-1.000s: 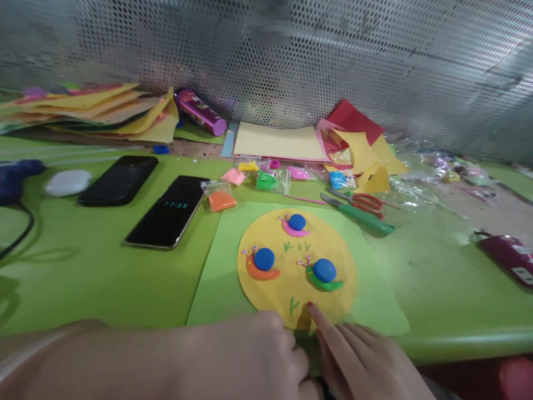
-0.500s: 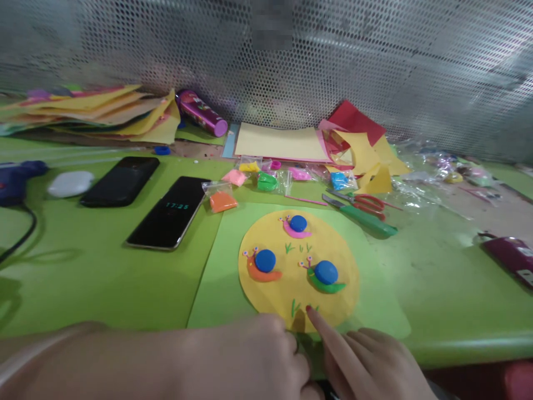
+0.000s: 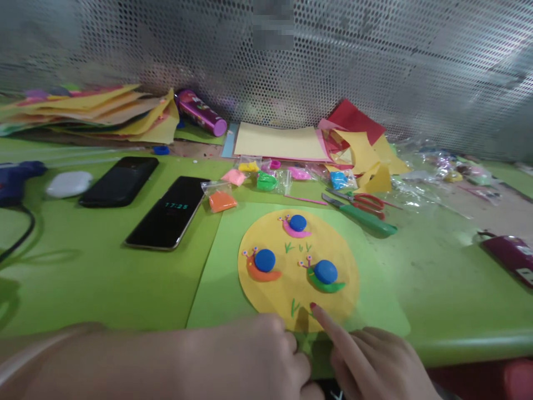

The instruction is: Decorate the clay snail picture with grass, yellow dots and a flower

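A yellow paper circle point(image 3: 287, 293) lies on a light green sheet point(image 3: 214, 278). Three clay snails with blue round shells sit on it: a pink snail point(image 3: 297, 226), an orange snail point(image 3: 264, 265) and a green snail point(image 3: 326, 276). Small green clay grass blades point(image 3: 294, 307) are near its lower edge. My right hand point(image 3: 377, 361) points with its index finger, the tip on the circle by a grass piece; its other fingers are curled and it holds nothing visible. My left hand point(image 3: 266, 358) is closed at the sheet's front edge; what its fingers hold, if anything, is hidden.
Bags of coloured clay point(image 3: 266, 180), red-handled scissors point(image 3: 368, 204) and a green craft knife point(image 3: 366, 219) lie behind the sheet. Two phones point(image 3: 169, 214) and a white case point(image 3: 70, 184) are at left. Paper stacks point(image 3: 125, 114) and a purple can point(image 3: 202, 114) stand farther back.
My right hand has shifted slightly right, its index fingertip moving right along the lower part of the circle onto the grass piece. My left hand has stayed nearly still.
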A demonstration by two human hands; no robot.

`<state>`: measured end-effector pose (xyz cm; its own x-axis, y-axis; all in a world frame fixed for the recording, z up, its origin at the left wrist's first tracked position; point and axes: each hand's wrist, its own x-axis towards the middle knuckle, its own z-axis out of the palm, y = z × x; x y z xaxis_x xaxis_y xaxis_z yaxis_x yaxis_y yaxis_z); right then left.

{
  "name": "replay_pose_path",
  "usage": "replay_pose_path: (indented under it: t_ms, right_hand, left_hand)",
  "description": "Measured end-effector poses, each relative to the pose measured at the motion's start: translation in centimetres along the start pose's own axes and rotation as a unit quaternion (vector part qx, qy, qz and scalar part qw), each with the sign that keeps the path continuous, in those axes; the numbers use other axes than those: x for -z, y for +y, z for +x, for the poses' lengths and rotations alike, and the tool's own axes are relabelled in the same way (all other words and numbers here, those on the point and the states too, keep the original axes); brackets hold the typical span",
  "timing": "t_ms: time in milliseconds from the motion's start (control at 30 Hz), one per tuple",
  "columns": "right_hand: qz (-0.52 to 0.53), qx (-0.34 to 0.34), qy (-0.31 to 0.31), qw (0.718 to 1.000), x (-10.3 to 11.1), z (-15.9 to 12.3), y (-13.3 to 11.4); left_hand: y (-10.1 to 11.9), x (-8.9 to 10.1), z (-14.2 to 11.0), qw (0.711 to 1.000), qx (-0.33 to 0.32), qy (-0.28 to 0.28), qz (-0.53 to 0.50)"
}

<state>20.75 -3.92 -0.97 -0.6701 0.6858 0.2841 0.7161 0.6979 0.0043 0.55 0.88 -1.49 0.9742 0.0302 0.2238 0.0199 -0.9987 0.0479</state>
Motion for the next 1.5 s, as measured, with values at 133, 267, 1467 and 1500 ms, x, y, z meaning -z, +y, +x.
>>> replay_pose_path:
  t_ms: [133, 267, 1467, 1500]
  right_hand:
    - [-0.029, 0.031, -0.027, 0.999, -0.08, -0.18, -0.14]
    - [-0.042, 0.026, -0.018, 0.999, 0.07, 0.25, -0.16]
    - [-0.017, 0.02, 0.0, 1.0, -0.38, -0.55, -0.58]
    - [-0.02, 0.024, 0.001, 1.0, -0.41, -0.61, -0.59]
  left_hand:
    - [-0.11, -0.14, 0.12, 1.0, -0.002, 0.002, 0.001]
    - [-0.17, -0.18, 0.24, 1.0, 0.0, 0.004, 0.002]
    - [0.02, -0.09, 0.22, 1.0, -0.001, -0.021, -0.007]
    - [0.06, -0.12, 0.2, 1.0, -0.001, -0.022, -0.006]
